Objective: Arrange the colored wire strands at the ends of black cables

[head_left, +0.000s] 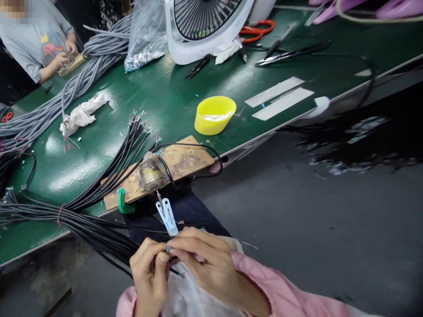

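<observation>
Over my lap, my left hand [150, 268] is closed around the end of a black cable, which is mostly hidden by the fingers. My right hand [206, 255] pinches the thin coloured wires [167, 248] that stick out of that end, its fingertips nearly meeting the left ones. A bundle of black cables [95, 235] runs from the table down to my left hand, bound by a red tie [60, 215]. Just beyond my fingers, a light blue clothes-peg-like clip [168, 216] hangs by a metal tip at the board's edge.
A wooden board [185, 158] bears a resin-like lump [150, 171] and a green clamp [124, 202]. Stripped black cables [132, 136] lie across it. Behind stand a yellow cup [213, 119], a fan [205, 26], tweezers [291, 55] and grey cables [89, 70]. Another person [39, 39] works at far left.
</observation>
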The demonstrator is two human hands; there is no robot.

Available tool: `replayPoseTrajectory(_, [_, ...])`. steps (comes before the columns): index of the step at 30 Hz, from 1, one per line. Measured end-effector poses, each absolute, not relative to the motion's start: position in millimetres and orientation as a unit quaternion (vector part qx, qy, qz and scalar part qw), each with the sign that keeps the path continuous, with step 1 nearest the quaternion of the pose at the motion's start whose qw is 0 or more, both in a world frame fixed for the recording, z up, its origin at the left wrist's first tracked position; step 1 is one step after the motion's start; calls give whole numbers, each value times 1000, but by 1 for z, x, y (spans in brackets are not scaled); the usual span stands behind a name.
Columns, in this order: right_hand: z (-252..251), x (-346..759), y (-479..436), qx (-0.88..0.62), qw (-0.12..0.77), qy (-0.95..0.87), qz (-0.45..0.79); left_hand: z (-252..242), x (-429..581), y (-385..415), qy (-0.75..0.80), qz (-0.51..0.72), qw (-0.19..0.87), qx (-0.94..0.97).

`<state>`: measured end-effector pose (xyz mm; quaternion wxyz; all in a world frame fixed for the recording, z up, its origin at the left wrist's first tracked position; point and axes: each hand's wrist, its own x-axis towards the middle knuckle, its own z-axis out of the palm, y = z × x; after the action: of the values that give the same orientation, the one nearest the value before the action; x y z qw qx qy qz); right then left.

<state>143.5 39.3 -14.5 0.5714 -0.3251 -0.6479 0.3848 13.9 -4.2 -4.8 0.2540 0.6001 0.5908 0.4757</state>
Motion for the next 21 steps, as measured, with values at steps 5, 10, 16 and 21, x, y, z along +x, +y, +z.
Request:
replayPoseTrajectory(5, [-17,148,50,-281,515,-571,574,1,7,3,557,455,318,617])
replayPoseTrajectory(10, [-17,158,68,-217,273,-363,864,4,7,11,531,458,354,619])
replayPoseTrajectory(16, [-13,150,90,-284,333,-361,824,1,15,12,531,522,316,588])
replayPoseTrajectory(21, [-13,128,93,-282,365,-346,817,-2,23,13,529,577,289,551])
